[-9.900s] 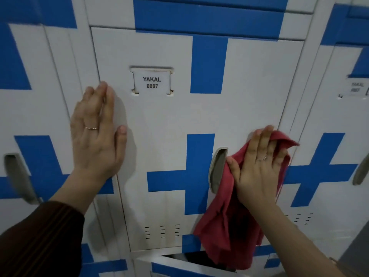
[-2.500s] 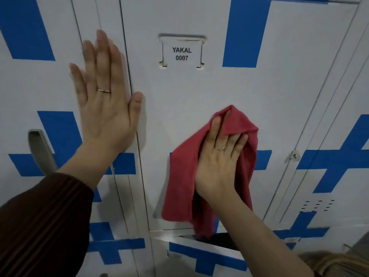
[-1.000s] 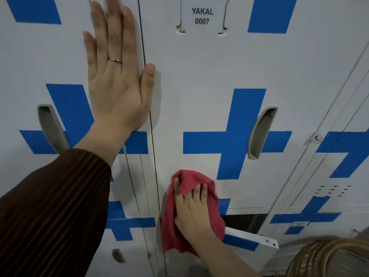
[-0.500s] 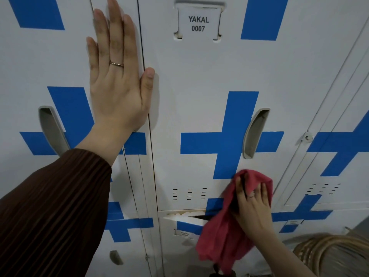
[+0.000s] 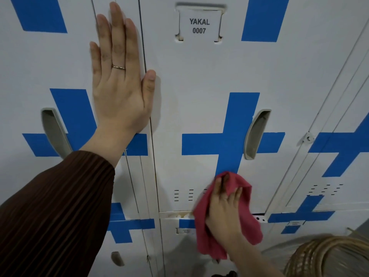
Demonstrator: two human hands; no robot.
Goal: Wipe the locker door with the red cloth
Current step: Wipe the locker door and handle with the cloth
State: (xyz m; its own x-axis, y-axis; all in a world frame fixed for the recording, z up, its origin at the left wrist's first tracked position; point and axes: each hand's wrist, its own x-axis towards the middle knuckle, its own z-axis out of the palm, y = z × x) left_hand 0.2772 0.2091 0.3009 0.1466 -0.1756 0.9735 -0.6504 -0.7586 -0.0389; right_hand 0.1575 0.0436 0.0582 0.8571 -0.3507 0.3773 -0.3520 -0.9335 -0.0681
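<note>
While the right hand (image 5: 223,212) presses the red cloth (image 5: 247,222) against the low part of the locker door (image 5: 199,76), just right of the vent slots (image 5: 183,195), the left hand (image 5: 119,90) lies flat higher up. Its fingers are straight and close together on the neighbouring panel, and its thumb reaches across the seam onto the door. The right fingers seem spread flat over the cloth rather than clamped on it, though blur makes this uncertain.

With only a flat press holding it, the cloth could slide out from under the palm on a quick stroke. Its loose tail hangs past the door's bottom edge, over the lower door (image 5: 171,226), which looks slightly ajar. A downward pass could drag the tail into that gap or snag it on the slots. The handle recess (image 5: 256,134) is easily skipped.

A label (image 5: 199,26) in the holder near the top reads "YAKAL 0007". The small tag on the lower door is too blurred to read.
</note>
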